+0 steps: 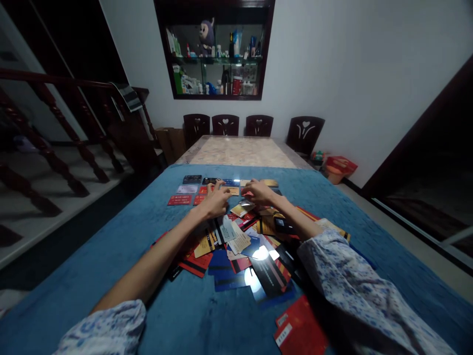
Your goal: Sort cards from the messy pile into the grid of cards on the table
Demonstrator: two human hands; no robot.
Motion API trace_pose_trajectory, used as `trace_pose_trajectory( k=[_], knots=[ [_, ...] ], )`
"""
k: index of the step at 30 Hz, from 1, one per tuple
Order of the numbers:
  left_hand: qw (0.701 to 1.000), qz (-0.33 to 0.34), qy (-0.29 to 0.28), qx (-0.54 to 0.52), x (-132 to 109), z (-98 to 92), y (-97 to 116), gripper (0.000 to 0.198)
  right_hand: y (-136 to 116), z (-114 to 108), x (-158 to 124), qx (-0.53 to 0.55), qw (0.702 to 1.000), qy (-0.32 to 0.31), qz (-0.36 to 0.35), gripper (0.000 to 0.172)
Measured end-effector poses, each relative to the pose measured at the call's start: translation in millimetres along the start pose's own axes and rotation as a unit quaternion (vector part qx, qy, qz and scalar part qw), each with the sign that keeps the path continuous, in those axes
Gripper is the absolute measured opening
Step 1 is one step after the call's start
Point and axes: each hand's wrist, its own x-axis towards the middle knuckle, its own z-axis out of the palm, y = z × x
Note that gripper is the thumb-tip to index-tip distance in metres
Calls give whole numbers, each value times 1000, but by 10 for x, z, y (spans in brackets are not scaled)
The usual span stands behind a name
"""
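My left hand point(217, 199) reaches over the far side of the card pile, its fingers apart and bent down near the laid-out cards. Nothing shows between them. My right hand point(260, 192) is beside it on the right, fingers bent close together with their tips at a red card point(247, 194). Rows of flat cards lie past the hands, among them a black card point(192, 179), a silver card point(187, 189) and a red-printed card point(180, 199). Below my hands spreads a heap of overlapping cards point(240, 239) in several colours. My wrists and fingers hide some cards.
A blue cloth point(148, 212) covers the near table; a marbled tabletop point(236, 149) extends beyond it. Red cards point(301, 328) lie at the near right. Dark chairs point(305, 133) stand around the far end. A wooden railing point(55, 118) runs along the left.
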Motion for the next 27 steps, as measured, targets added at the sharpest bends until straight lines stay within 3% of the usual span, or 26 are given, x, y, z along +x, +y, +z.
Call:
trace_pose_trajectory(
  k=[6, 13, 19, 27],
  knots=[
    [1000, -18, -8, -18, -52, -11, 263, 26, -7, 114, -157, 49, 999, 5, -23, 31],
    [999, -46, -20, -17, -80, 140, 519, 29, -73, 256, -300, 68, 997, -36, -15, 35],
    [996, -66, -50, -24, -64, 132, 591, 29, -40, 290, -340, 75, 996, -44, -15, 35],
    [997, -49, -49, -17, -65, 110, 613, 28, -37, 261, -338, 64, 996, -59, -18, 37]
  ],
)
